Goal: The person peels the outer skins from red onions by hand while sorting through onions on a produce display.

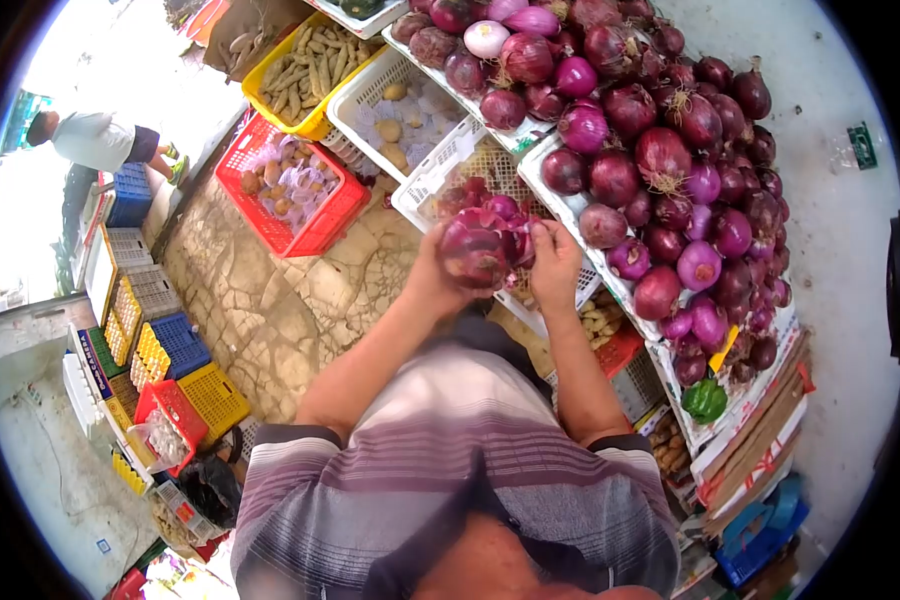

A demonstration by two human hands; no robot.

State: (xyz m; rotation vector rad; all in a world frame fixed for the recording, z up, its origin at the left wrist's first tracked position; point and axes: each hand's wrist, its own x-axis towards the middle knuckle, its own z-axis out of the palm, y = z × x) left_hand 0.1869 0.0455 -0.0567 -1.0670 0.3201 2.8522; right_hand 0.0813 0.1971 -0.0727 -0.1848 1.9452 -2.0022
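A large red onion rests in my left hand, whose fingers curl around its left side and underside. My right hand is closed at the onion's right side, with thumb and fingers pinching loose purple onion skin. Some of the fingertips are hidden. Beneath the hands stands a white crate with dark red pieces in it, partly covered by the onion. Close by on the right, a big heap of red onions lies on white trays; some are glossy and bright purple, others have dry, dark skins.
Ahead are a yellow crate of long roots, a white crate of potatoes and a red crate with netted produce. A green pepper lies by the onions. Crates line the left. A person is at far left.
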